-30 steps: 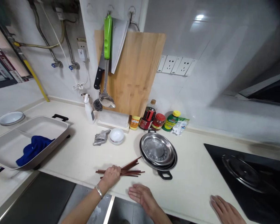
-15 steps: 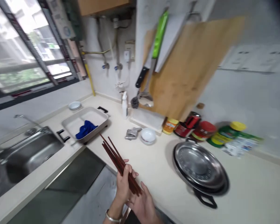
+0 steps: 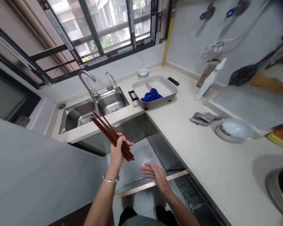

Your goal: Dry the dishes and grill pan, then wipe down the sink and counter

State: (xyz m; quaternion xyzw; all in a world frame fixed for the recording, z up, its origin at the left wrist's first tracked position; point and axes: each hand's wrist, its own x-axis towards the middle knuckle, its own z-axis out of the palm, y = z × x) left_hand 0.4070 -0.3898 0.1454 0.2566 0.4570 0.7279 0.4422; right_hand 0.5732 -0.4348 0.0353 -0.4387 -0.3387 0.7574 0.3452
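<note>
A bundle of dark red-brown chopsticks [image 3: 110, 134] is gripped in my left hand [image 3: 118, 149], which wears a silver bangle at the wrist. The thin ends fan out up and to the left, in front of the sink; the thick ends point down to the right. My right hand [image 3: 155, 174] hangs apart from the bundle, over the floor, with its fingers stretched out and nothing in it.
A double sink [image 3: 113, 99] lies ahead under the window. Beside it stands a rectangular electric pan [image 3: 163, 84] with a blue cloth [image 3: 152, 95] in it. Along the right counter are a spray bottle [image 3: 209, 81], a grey cloth [image 3: 204, 118] and white bowls [image 3: 234, 128].
My view has swung left toward the sink and window. The right hand has come away from the thick ends of the chopsticks; the left still holds them.
</note>
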